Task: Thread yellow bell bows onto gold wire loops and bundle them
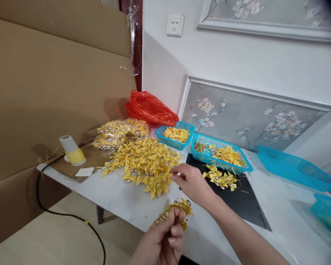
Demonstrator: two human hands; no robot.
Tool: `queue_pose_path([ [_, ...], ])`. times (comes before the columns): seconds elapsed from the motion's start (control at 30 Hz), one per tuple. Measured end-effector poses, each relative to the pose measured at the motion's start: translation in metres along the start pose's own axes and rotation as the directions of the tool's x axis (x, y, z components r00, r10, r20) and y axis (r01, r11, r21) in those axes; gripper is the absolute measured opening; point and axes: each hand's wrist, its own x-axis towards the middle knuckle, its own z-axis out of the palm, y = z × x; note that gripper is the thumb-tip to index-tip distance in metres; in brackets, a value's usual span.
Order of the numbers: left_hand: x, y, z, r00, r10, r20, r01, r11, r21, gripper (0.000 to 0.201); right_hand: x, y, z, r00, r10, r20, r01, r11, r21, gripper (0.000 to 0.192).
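We see a white table [118, 191] with a long empty blue tray [292, 167] at 3 o'clock. Centre, a blue basket [219, 162] holds yellow flower pieces [228, 154], piled mostly at its right end; a smaller blue basket [175, 136] at its 10 o'clock holds the same yellow bits. A clear bag [118, 132] at 10 o'clock is filled with yellow-and-silver pieces. Loose pile of yellow bows [143, 163] spreads over the table centre, touching the bag. Small cluster [220, 178] lies on a black mat [237, 195] just below the big basket.

Yellow bunch [176, 211] sits at 6 o'clock, in the left hand [162, 243]. Its long axis is roughly horizontal, tilted up toward 2 o'clock, gold wire end pointing to 8 o'clock.

Left hand fingers are curled tight, clamped on the bunch. Right hand [193, 184] reaches to 10 o'clock, thumb and forefinger pinched together at the pile's right edge; we can't tell whether a bow is between them.
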Motion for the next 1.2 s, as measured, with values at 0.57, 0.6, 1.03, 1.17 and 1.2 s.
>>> queue_pose_path([
  [0.57,0.001,0.005,-0.005,0.999,-0.026,-0.045,0.026,0.999,-0.019,0.016,0.007,0.008,0.002,0.997,0.06,0.044,-0.06,0.998,-0.005,0.009],
  [0.6,0.002,0.005,-0.005,0.999,-0.014,-0.051,0.013,1.0,-0.021,0.016,0.003,0.005,-0.001,0.998,0.057,0.038,-0.057,0.998,0.011,0.008],
  [1.03,0.004,-0.004,-0.003,0.999,0.003,-0.037,-0.005,0.999,-0.043,0.021,-0.075,-0.024,-0.021,0.971,-0.198,0.138,0.207,0.977,-0.055,0.023],
  [1.17,0.005,-0.004,-0.006,1.0,0.016,-0.019,-0.017,0.999,-0.031,0.015,-0.077,-0.028,-0.026,0.925,-0.307,0.223,0.337,0.935,-0.108,0.024],
  [1.2,0.006,-0.003,-0.007,1.0,0.018,-0.015,-0.018,1.0,-0.024,0.014,-0.076,-0.029,-0.028,0.919,-0.321,0.23,0.348,0.933,-0.089,0.024],
])
